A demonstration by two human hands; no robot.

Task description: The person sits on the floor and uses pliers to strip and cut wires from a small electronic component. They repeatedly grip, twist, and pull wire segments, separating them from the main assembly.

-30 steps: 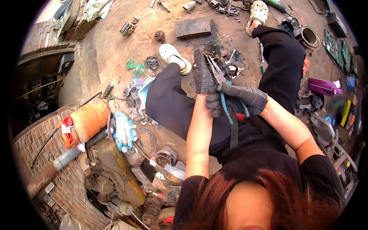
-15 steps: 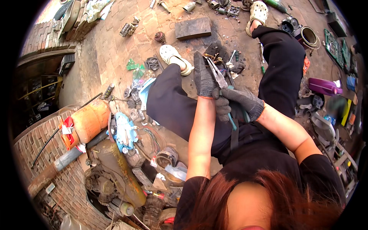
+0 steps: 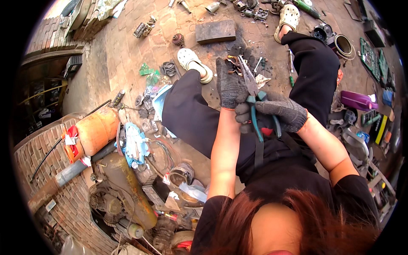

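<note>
Dark grey knitted gloves cover both my hands. Long-nose pliers (image 3: 250, 81) with teal handles are gripped in my right hand (image 3: 284, 111), fingers wrapped round the spread handles. Their jaws point up and away, the tips beside a small part with copper-coloured bits (image 3: 233, 60). My left hand (image 3: 230, 87) is closed around that part, whose lower side is hidden by the glove. The exact kind of part cannot be made out.
Past my hands, a dark rectangular block (image 3: 215, 32) lies on the brick floor. A purple case (image 3: 357, 100) and a green tool case (image 3: 369, 59) are at right. An orange gas cylinder (image 3: 98, 131) and a rusty yellow cylinder (image 3: 129, 189) lie at left among scrap.
My right hand has shifted slightly right, and the pliers' handles have spread apart. The jaws have turned more upright. My left hand stays nearly in place with the part.
</note>
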